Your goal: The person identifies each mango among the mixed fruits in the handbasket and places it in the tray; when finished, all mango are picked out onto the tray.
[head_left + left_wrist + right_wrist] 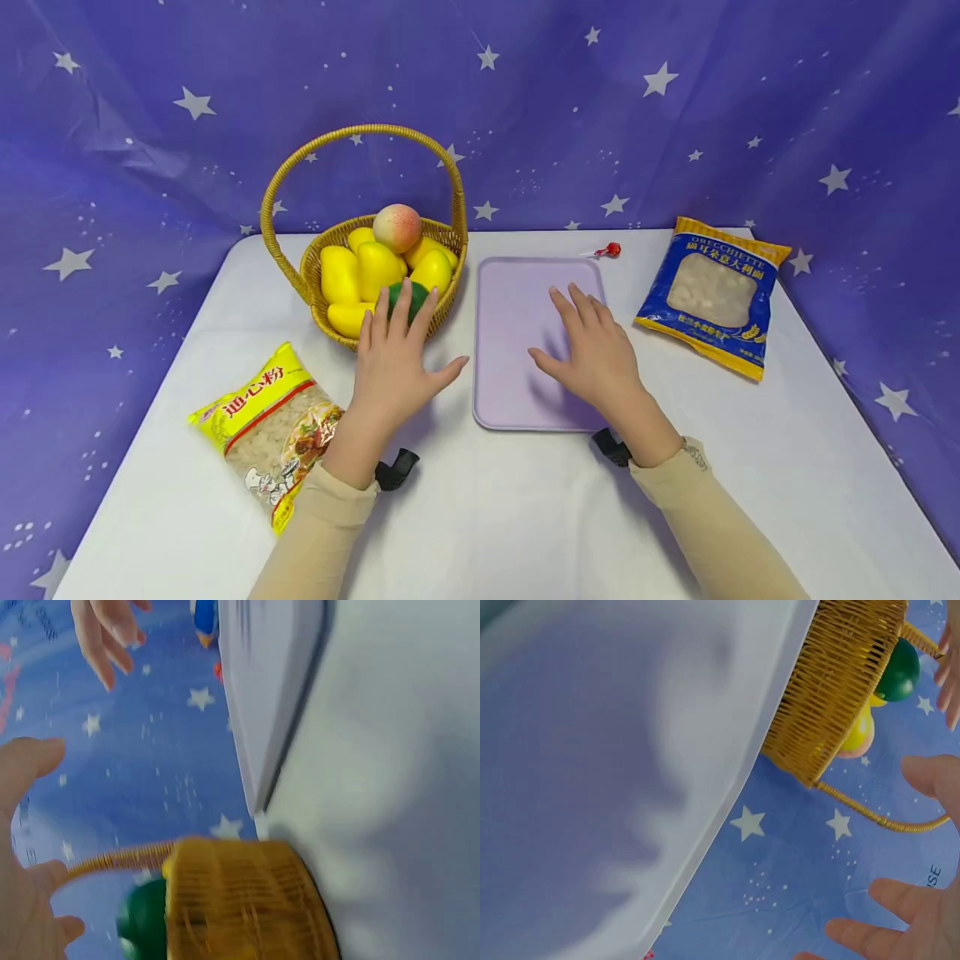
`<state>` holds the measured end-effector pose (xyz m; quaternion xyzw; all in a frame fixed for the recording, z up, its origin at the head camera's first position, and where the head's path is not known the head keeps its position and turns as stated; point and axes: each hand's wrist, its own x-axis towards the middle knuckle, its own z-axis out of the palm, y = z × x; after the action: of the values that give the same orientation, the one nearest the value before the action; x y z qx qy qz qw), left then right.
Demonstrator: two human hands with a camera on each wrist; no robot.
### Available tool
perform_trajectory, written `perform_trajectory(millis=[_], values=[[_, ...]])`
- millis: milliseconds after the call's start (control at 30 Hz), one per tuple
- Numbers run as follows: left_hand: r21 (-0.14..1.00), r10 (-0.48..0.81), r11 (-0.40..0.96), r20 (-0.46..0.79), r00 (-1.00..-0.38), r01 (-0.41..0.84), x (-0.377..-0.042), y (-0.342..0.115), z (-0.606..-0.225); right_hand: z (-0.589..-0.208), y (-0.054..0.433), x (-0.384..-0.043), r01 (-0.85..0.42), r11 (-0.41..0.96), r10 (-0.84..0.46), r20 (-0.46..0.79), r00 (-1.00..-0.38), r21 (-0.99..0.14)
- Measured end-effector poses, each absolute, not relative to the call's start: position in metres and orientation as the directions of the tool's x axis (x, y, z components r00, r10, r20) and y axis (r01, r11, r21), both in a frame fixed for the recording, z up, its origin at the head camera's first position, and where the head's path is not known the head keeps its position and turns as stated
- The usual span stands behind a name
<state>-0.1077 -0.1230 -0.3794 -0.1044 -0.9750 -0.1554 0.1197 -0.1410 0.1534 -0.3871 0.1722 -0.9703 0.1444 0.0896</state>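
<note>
My left hand (pixel 393 367), fingers spread, hovers before the front edge of a wicker basket (pixel 442 321) and holds nothing. Inside the basket lie several yellow mangoes (pixel 378 271), a peach (pixel 397 228) on top and a dark green fruit (pixel 408 304), partly hidden behind my left fingers. In the left wrist view the green fruit (pixel 142 919) bulges past the basket's rim. Over the right part of a lilac tray (pixel 510 350) is my right hand (pixel 596 354), thumb apart from the fingers, also holding nothing. Its shadow falls on the tray.
A yellow pasta bag (pixel 273 433) lies at the left, partly behind my left forearm. At the right lies a blue orecchiette bag (pixel 708 296). A red-wrapped lollipop (pixel 609 250) rests behind the tray. The basket's tall handle (pixel 367 129) arches upward. A starry purple cloth (pixel 525 117) hangs behind the white table (pixel 480 517).
</note>
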Motion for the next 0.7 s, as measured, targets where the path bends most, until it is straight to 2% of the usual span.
perform_trajectory(millis=[267, 500, 700], values=[[0.41, -0.016, 0.907, 0.255, -0.967, 0.093, -0.099, -0.169, -0.385, -0.379, 0.133, -0.153, -0.414, 0.854, -0.352, 0.238, -0.905, -0.315], [0.558, -0.16, 0.828, 0.149, -0.976, -0.051, -0.094, -0.197, -0.398, -0.372, 0.106, -0.165, -0.433, 0.819, -0.381, 0.207, -0.901, -0.376], [0.636, -0.212, 0.764, 0.084, -0.974, -0.111, -0.094, -0.203, -0.406, -0.363, 0.079, -0.178, -0.463, 0.792, -0.42, 0.196, -0.886, -0.397]])
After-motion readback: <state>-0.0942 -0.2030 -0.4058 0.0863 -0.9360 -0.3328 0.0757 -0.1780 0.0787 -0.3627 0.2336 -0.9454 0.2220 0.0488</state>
